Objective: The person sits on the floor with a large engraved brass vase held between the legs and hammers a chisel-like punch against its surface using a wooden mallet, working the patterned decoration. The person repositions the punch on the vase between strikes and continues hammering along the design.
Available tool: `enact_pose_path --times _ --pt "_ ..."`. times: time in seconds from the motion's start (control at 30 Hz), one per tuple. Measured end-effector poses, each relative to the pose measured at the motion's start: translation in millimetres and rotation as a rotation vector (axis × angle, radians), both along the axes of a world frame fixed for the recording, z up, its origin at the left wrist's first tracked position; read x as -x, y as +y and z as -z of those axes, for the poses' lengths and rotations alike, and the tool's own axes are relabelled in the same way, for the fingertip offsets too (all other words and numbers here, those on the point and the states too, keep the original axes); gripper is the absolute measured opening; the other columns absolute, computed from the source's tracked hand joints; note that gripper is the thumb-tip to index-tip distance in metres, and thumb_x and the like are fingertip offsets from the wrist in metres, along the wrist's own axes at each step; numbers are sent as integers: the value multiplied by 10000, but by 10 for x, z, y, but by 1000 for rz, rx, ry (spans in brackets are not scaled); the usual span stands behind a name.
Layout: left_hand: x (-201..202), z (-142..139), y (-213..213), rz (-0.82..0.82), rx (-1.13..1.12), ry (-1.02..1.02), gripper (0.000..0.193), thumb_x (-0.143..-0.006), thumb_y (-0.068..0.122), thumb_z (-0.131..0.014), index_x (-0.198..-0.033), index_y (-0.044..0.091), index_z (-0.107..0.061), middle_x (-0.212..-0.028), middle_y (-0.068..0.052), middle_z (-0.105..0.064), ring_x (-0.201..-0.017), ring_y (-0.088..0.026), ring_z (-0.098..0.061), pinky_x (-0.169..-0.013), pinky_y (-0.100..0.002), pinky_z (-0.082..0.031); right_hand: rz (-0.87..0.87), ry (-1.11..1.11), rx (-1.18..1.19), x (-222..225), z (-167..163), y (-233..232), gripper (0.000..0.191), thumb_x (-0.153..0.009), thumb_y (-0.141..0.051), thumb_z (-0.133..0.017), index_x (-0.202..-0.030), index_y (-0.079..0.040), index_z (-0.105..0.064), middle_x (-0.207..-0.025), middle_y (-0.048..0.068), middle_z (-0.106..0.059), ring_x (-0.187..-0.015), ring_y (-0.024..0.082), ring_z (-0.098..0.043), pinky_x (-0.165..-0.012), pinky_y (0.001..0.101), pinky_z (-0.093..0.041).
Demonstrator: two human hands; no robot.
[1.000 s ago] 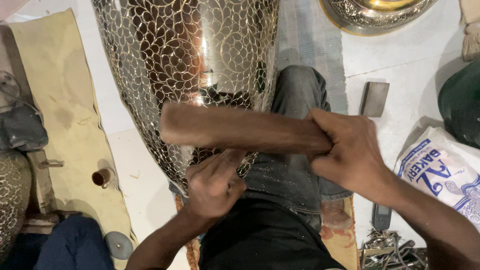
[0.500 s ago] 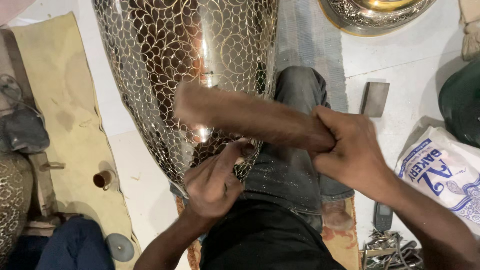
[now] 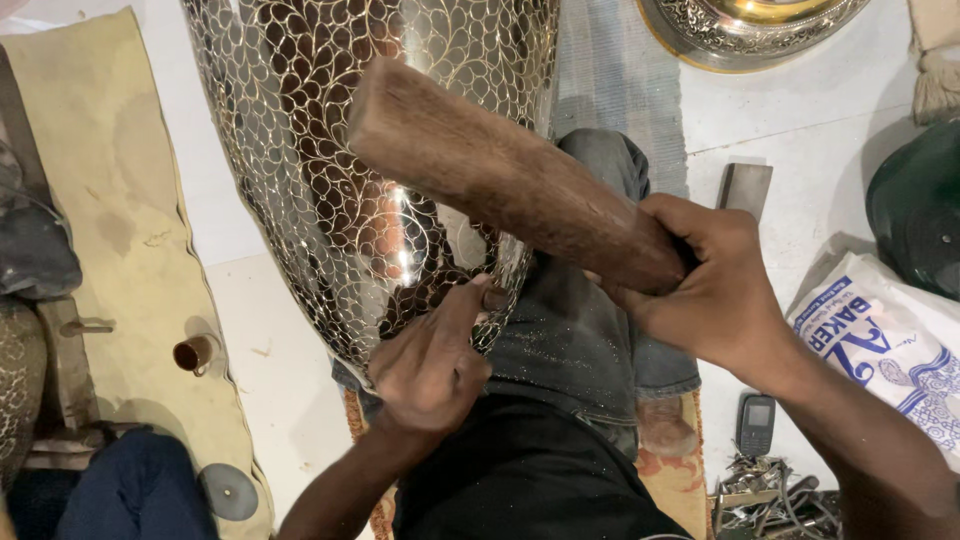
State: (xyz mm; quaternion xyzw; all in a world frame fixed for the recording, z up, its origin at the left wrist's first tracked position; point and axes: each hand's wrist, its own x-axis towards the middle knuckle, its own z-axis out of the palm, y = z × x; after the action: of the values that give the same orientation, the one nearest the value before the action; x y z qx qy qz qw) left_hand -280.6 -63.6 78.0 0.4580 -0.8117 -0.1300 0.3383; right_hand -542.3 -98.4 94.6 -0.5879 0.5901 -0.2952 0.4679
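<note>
I saw R hand [image 3: 715, 290] clenched round a thick brown wooden mallet [image 3: 510, 185], raised over the big shiny engraved metal vase [image 3: 370, 150] lying across the lap; L hand [image 3: 430, 365] pinched a small chisel [image 3: 493, 297] vs. its wall. Off-centre blow could skid chisel, scar pattern, hit fingers

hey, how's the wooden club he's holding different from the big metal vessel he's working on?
The wooden club is plain, dull brown and solid; the metal vessel is shiny, covered in a fine leaf-like engraved pattern. The club is far smaller and held up in the right hand; the vessel runs out of frame at the top and rests against the person's lap, where the left hand holds a small tool against its surface. Both lie at a slant.
</note>
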Motion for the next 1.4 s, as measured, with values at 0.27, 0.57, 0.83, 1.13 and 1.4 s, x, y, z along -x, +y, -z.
enact_pose_path --times 0.27,0.57,0.83,1.13,1.4 --pt "-67 249 248 -127 13 8 597 -690 -90 -526 -1282 -93 -605 -1027 -177 -745 -807 -236 -773 -637 -351 -646 -111 55 12 40 -290 -27 298 -612 5 -725 -906 -17 -678 -579 46 -603 -525 80 -554 -473 273 -417" --pt "-64 200 288 -156 10 39 481 -702 -92 -529 -1174 -93 -618 -800 -151 -704 -612 -220 -686 -505 -353 -562 -324 422 137 -75 -508 -73 289 -589 -119 -727 -800 -74 -534 -572 77 -606 -495 318 -614 -484 462 -465" --pt "-61 106 239 -143 -26 39 333 -728 -42 -607 -1052 -68 -679 -658 -96 -619 -489 -184 -579 -424 -355 -474 -274 435 242 -154 -452 -13 315 -568 -110 -701 -845 -61 -561 -588 77 -575 -488 271 -585 -468 454 -438" --pt "-163 205 278 -124 -28 72 491 -657 -73 -580 -1124 -91 -731 -624 -71 -588 -475 -180 -558 -432 -381 -460 -260 425 281 -206 -441 48 333 -595 -122 -738 -858 -26 -558 -657 113 -589 -577 328 -604 -504 456 -435" --pt "-168 142 258 -81 -85 104 455 -685 -70 -597 -1131 10 -640 -700 -116 -589 -570 -223 -610 -523 -394 -512 -223 159 189 -249 -453 15 318 -646 -139 -707 -924 -47 -583 -684 61 -617 -583 270 -608 -504 408 -453"
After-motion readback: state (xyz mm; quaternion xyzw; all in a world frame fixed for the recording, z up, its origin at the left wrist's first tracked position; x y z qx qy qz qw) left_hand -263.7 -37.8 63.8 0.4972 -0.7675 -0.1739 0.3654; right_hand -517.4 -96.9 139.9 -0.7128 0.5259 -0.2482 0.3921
